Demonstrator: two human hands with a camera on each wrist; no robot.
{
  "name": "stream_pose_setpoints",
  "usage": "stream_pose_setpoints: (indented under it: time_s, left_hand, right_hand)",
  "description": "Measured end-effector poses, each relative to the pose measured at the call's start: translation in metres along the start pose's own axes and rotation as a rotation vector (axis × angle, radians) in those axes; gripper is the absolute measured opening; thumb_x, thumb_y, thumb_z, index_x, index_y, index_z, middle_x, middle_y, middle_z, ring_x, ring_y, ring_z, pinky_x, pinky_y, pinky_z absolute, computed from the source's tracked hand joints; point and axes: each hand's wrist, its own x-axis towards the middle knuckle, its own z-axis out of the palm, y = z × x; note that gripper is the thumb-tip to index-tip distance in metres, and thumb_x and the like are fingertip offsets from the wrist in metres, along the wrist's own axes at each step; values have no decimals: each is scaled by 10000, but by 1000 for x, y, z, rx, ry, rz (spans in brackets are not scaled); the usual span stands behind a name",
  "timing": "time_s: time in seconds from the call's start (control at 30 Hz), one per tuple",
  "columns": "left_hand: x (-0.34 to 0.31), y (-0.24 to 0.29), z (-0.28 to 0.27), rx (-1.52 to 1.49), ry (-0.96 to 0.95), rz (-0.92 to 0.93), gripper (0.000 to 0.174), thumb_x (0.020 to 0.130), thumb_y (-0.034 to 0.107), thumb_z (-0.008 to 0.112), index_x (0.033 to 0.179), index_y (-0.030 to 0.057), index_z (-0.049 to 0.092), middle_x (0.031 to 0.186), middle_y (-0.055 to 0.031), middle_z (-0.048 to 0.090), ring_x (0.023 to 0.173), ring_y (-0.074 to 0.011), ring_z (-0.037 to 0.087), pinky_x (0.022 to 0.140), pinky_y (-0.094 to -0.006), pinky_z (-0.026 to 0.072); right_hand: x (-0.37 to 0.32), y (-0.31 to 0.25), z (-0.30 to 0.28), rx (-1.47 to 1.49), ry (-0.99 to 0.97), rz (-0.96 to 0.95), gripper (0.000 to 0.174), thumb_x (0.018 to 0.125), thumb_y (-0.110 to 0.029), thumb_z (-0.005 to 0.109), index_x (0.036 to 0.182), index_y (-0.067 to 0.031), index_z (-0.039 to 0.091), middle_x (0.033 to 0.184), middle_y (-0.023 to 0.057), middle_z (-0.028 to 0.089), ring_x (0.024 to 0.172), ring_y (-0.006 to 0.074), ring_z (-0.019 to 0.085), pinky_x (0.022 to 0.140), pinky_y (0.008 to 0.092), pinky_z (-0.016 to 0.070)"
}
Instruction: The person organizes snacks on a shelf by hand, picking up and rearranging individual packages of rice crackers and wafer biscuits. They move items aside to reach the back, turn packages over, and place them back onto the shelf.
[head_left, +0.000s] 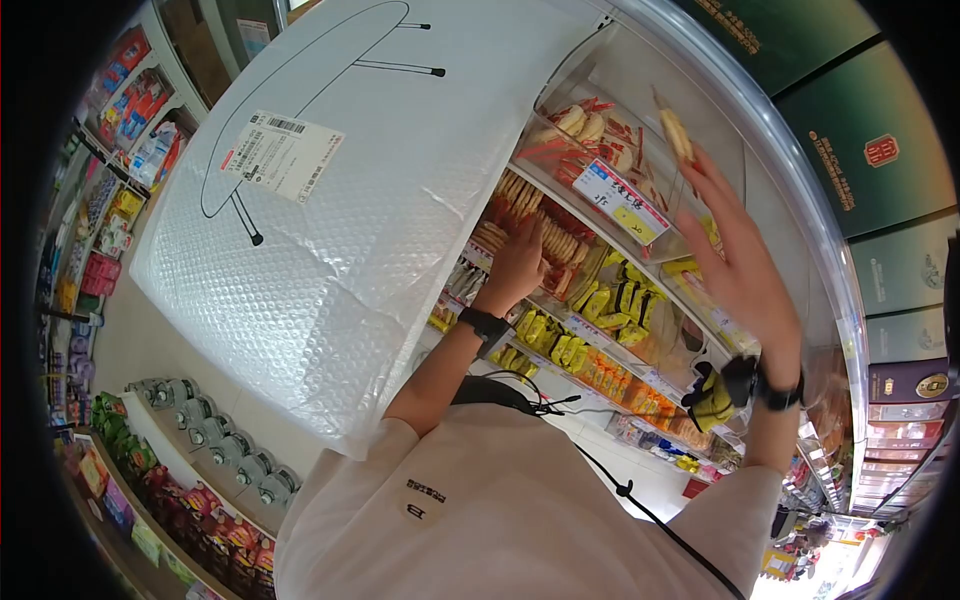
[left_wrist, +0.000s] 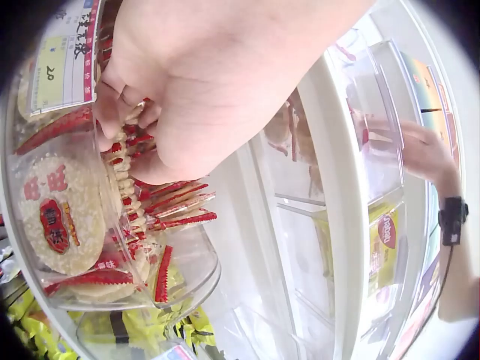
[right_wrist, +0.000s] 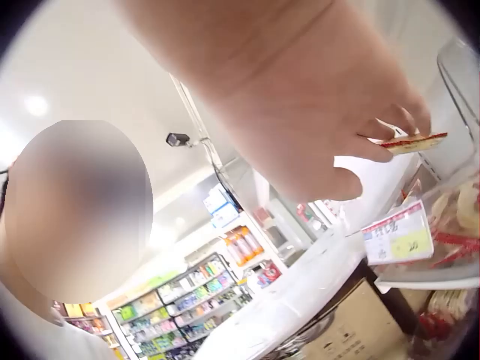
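In the head view my left hand (head_left: 515, 268) reaches into a clear bin of upright cracker packets (head_left: 560, 245). The left wrist view shows the left hand (left_wrist: 202, 90) with curled fingers pinching at the top of the packed row (left_wrist: 124, 184); the exact packet is partly hidden. My right hand (head_left: 740, 255) is raised beside the upper bin and holds one thin cracker packet (head_left: 675, 135) at its fingertips. That packet (right_wrist: 412, 142) juts edge-on from the fingers of the right hand (right_wrist: 315, 112) in the right wrist view.
A bubble-wrapped panel (head_left: 300, 250) stands at the left. The upper bin's price label (head_left: 622, 203) faces outward. Yellow packets (head_left: 615, 305) fill neighbouring bins. Green boxes (head_left: 900, 270) line the right side, and wired black straps circle both wrists.
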Motion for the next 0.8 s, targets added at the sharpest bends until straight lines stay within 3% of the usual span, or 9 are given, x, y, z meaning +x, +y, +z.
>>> stream_pose_setpoints:
  time_s: [0.17,0.3,0.33,0.43,0.47,0.6,0.7,0.8]
  left_hand:
    - [-2,-5,7,17,-6,-6,716,840,82,640,1483,-67,363,1508,-268,432,1108,-418,635,806,-467,592]
    - [0,-1,-3,-17,-104,-62,694,866,97,609,1490,-60,350,1508,-272,428,1133,-422,624,827,-487,583]
    - [-1,-8,2,-21,-49,-2,686,871,103,602,1489,-59,352,1504,-274,430,1139,-427,620,836,-492,579]
    - [2,-23,18,-22,49,98,663,885,115,586,1483,-58,359,1495,-277,435,1154,-438,609,858,-506,569]
    - [2,-23,19,-6,37,84,656,887,116,584,1479,-59,362,1492,-278,437,1156,-440,606,863,-509,566]
    - [3,-10,5,17,-47,12,626,891,116,579,1458,-64,385,1479,-274,448,1129,-438,619,862,-496,567]
    - [1,-7,5,44,-8,35,608,900,124,574,1451,-61,393,1485,-259,449,1122,-434,622,869,-483,566]
    - [1,-5,0,24,-54,-9,591,930,145,550,1464,-53,391,1518,-240,426,1173,-439,591,921,-488,545]
  right_hand:
    - [-65,-23,7,191,215,-29,544,955,-75,610,1473,12,469,1581,253,370,1477,362,368,1206,449,267]
    - [-107,-12,49,1020,383,38,614,873,76,649,1455,22,462,1515,212,452,1451,309,404,1177,469,335]
    - [-113,-12,57,1085,432,102,585,841,150,666,1382,34,478,1444,188,506,1404,277,459,1137,444,407]
    - [-127,-6,78,1200,415,-3,548,832,177,683,1312,20,471,1345,153,556,1300,260,552,1086,414,466]
    - [-127,-14,80,1218,445,99,531,829,189,690,1264,2,449,1257,119,574,1187,237,615,1003,377,527]
    - [-132,-15,104,1069,376,233,696,831,133,734,1425,-40,415,1211,79,551,1120,192,625,901,317,576]
    - [-139,0,130,988,131,391,716,829,93,766,1450,-42,436,1203,67,540,1115,175,618,876,301,584]
    - [-140,17,159,1092,103,429,606,880,1,762,1413,-11,473,1227,79,587,1131,157,611,834,283,588]
